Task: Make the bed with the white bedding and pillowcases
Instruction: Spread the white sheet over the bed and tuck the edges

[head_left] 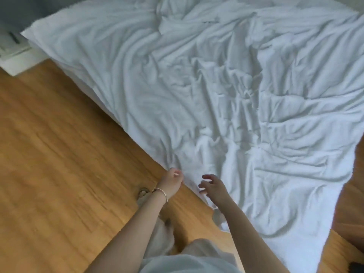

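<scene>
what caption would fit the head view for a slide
Person's left hand at the edge of a rumpled white duvet, right hand open just above it, wooden floor alongside.

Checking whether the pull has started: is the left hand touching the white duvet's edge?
Touching. The head view shows the left hand with its fingers curled against the near edge of the white duvet, no floor showing between them. Whether it grips is unclear.

White duvet (pixel 216 95), badly creased, spreads beyond both hands, its near edge hanging beside the left hand (pixel 172 181).
</scene>
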`<state>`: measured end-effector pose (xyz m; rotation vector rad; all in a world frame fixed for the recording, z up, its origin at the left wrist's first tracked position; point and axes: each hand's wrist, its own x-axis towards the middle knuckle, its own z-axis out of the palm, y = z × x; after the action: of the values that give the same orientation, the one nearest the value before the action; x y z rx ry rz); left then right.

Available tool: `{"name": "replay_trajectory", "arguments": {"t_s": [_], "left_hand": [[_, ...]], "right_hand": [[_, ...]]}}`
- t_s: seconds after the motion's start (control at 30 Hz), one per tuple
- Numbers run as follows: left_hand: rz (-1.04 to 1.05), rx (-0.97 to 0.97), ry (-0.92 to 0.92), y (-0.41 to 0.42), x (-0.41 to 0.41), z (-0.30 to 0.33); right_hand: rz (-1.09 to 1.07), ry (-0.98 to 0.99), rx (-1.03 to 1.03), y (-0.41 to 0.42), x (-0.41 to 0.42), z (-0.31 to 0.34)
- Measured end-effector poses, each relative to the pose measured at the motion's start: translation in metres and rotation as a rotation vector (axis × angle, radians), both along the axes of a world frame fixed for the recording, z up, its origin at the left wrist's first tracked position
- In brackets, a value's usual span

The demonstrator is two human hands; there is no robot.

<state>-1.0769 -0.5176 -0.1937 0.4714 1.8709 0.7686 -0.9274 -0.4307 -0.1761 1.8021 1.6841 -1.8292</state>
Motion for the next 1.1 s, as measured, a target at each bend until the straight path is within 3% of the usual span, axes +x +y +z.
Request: {"name": "replay_trajectory", "arguments": {"t_s": [0.37,0.6,0.73,0.93,1.1], "left_hand": [[0.286,0.002,-0.084,0.008,-0.228,0.011],[0.190,-0.044,-0.067,0.042,-0.381,0.003],[0.188,-0.093,-0.014,0.068,-0.488,0.015],[0.304,-0.006,-0.026,0.126,-0.620,0.025],[0.249,0.029,-0.010,0.162,-0.726,0.014]], "right_hand": [[0.195,0.023,0.010,0.031,-0.266,0.015],[0.417,-0.003,0.005,0.089,-0.422,0.002],[0.398,-0.012,-0.034,0.127,-0.511,0.003],[0.466,0.009,-0.044,0.178,-0.659,0.006],[0.403,0.047,-0.036,0.197,-0.784,0.003]]}}
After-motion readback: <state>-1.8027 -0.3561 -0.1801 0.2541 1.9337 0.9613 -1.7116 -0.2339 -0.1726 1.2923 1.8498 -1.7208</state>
